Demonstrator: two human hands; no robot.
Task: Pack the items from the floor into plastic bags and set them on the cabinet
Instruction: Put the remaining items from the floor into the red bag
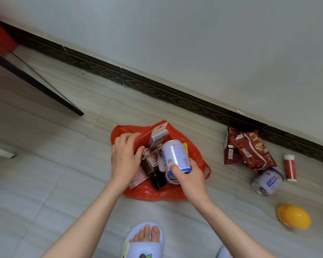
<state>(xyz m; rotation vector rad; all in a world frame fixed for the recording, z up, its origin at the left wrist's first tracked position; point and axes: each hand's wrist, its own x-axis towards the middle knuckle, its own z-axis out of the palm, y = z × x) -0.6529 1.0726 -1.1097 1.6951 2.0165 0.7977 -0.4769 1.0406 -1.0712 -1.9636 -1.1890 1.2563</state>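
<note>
A red plastic bag (194, 155) lies open on the tiled floor. Inside it are a dark brown bottle (153, 170), a purple carded box (158, 138) and a pink packet (138, 178). My right hand (189, 178) grips a pale blue drink can (175, 157) over the bag's mouth. My left hand (124, 155) holds the bag's left rim, fingers curled on the plastic. To the right on the floor lie dark red snack packets (248, 149), a second blue can (268, 181), a red tube with a white cap (290, 167) and a yellow lemon-shaped container (295, 216).
A white wall with a dark patterned skirting board (175, 94) runs diagonally behind the bag. A dark-edged furniture panel (35, 79) stands at the left. My foot in a blue slipper (144, 241) is just below the bag.
</note>
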